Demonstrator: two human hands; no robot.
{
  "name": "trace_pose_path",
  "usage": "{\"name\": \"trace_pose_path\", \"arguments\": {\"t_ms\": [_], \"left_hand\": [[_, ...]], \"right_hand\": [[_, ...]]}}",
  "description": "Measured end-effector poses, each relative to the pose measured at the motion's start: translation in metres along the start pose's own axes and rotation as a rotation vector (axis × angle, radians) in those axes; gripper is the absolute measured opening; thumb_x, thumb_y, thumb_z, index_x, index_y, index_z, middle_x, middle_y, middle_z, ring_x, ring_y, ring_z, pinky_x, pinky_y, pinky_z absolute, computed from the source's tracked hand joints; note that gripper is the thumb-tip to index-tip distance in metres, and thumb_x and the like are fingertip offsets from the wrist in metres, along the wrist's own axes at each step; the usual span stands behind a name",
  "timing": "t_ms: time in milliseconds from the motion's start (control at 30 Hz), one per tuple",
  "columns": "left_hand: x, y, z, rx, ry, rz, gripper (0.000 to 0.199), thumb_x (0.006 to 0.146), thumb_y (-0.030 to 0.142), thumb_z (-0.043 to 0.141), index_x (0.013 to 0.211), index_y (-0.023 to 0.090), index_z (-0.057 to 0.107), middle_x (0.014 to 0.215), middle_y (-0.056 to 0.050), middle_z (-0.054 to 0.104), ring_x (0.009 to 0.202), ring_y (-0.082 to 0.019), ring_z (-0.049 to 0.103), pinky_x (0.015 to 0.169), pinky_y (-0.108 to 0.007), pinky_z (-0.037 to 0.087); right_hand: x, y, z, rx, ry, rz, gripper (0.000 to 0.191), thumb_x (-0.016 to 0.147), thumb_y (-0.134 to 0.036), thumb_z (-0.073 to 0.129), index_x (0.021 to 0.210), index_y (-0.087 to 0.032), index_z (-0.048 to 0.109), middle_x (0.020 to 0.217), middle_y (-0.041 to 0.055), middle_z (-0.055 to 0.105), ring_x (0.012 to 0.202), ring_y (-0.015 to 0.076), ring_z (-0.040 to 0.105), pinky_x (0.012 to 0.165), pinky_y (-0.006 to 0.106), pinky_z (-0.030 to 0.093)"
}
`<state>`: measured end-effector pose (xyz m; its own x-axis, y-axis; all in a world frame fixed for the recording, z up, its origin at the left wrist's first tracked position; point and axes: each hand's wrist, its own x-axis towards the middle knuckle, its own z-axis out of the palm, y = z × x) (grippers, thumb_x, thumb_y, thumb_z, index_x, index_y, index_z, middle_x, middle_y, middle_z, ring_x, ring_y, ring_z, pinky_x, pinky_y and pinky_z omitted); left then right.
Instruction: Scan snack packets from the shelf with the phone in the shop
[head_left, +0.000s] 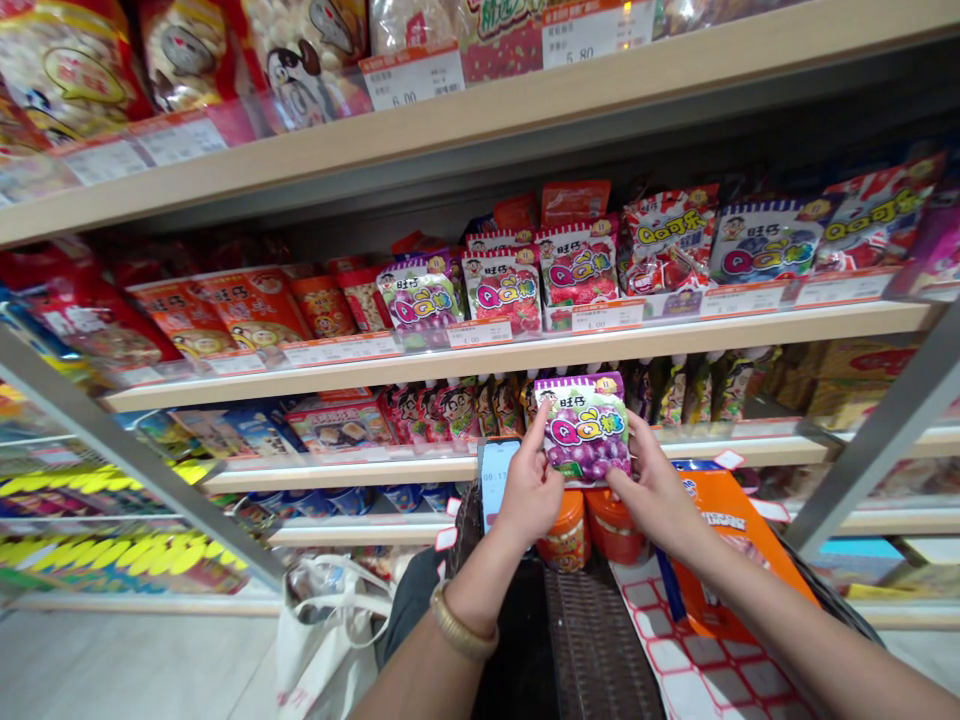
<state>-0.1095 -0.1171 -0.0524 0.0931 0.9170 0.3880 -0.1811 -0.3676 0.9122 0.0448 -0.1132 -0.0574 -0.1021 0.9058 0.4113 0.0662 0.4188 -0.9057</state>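
Observation:
Between my two hands is a purple grape gummy candy packet (585, 430), its printed front turned toward me. My left hand (531, 482) pinches its left side, thumb on the front. On the opposite side, my right hand (660, 485) grips the lower right corner, also with the thumb in front. Just below the packet stand two orange-red tubs (564, 532) in a dark woven basket (592, 635). Beside my left wrist a phone (496, 475) with a lit screen leans at the basket's edge. An orange snack bag (731, 550) lies under my right forearm.
Ahead, a shelf (525, 345) carries rows of gummy packets (501, 290) with price tags. Large snack bags (67, 75) fill the shelf above. A white tote bag (330, 625) sits on the floor at left. Slanted metal posts (142, 440) flank the shelving.

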Motion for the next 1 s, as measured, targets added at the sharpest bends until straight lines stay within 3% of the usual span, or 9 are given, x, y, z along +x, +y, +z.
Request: {"name": "trace_pose_path", "arguments": {"t_ms": [267,400,533,600,733,900,1000], "left_hand": [[0.000,-0.002,0.000,0.021,0.078,0.038,0.076,0.069,0.002,0.052,0.142,0.022,0.047,0.152,-0.007,0.044,0.142,-0.023,0.042,0.122,-0.038,0.029],[0.001,-0.006,0.001,0.053,0.150,0.035,0.061,0.076,0.007,0.054,0.135,0.022,0.051,0.140,-0.011,0.051,0.125,-0.023,0.057,0.108,-0.039,0.047],[-0.001,-0.006,0.004,0.197,0.242,0.056,0.037,0.077,0.012,0.061,0.112,0.023,0.065,0.124,-0.009,0.051,0.118,-0.022,0.057,0.093,-0.034,0.056],[-0.003,-0.002,0.007,0.246,0.230,0.048,0.030,0.076,0.013,0.063,0.104,0.023,0.069,0.123,-0.007,0.047,0.118,-0.021,0.056,0.093,-0.031,0.056],[-0.005,0.005,0.010,0.247,0.188,0.011,0.032,0.077,0.015,0.066,0.107,0.024,0.072,0.124,-0.008,0.046,0.114,-0.019,0.059,0.094,-0.031,0.056],[-0.001,0.003,0.007,0.119,0.154,-0.036,0.038,0.072,0.024,0.076,0.110,0.021,0.071,0.130,-0.011,0.055,0.114,-0.023,0.062,0.099,-0.036,0.053],[0.000,0.004,0.005,0.015,0.083,-0.072,0.045,0.071,0.033,0.079,0.111,0.016,0.069,0.121,-0.013,0.067,0.110,-0.025,0.065,0.098,-0.037,0.052]], "right_hand": [[0.000,-0.003,0.004,0.048,0.050,-0.042,0.048,0.078,-0.023,0.059,0.126,-0.024,0.051,0.123,0.0089,0.067,0.109,0.0251,0.066,0.098,0.044,0.052],[-0.002,0.003,0.006,0.088,0.112,-0.031,0.042,0.080,-0.025,0.062,0.121,-0.024,0.051,0.113,0.0092,0.071,0.099,0.0242,0.070,0.088,0.040,0.057],[-0.004,0.003,0.007,0.124,0.142,-0.029,0.038,0.083,-0.029,0.064,0.118,-0.025,0.051,0.112,0.0092,0.072,0.098,0.0238,0.071,0.088,0.040,0.058],[-0.005,0.002,0.007,0.130,0.122,-0.040,0.036,0.084,-0.030,0.064,0.118,-0.025,0.053,0.112,0.0081,0.072,0.097,0.0229,0.071,0.088,0.039,0.058],[-0.005,0.001,0.006,0.097,0.109,-0.053,0.036,0.085,-0.032,0.065,0.119,-0.026,0.056,0.114,0.0066,0.071,0.094,0.0218,0.072,0.088,0.039,0.059],[-0.008,0.003,0.005,-0.043,0.133,-0.152,0.035,0.084,-0.031,0.064,0.119,-0.027,0.058,0.113,0.0063,0.066,0.095,0.0216,0.068,0.088,0.040,0.059],[-0.010,0.002,0.005,-0.213,0.119,-0.259,0.032,0.085,-0.027,0.064,0.117,-0.030,0.063,0.109,0.0066,0.059,0.099,0.0222,0.063,0.082,0.037,0.059]]}}
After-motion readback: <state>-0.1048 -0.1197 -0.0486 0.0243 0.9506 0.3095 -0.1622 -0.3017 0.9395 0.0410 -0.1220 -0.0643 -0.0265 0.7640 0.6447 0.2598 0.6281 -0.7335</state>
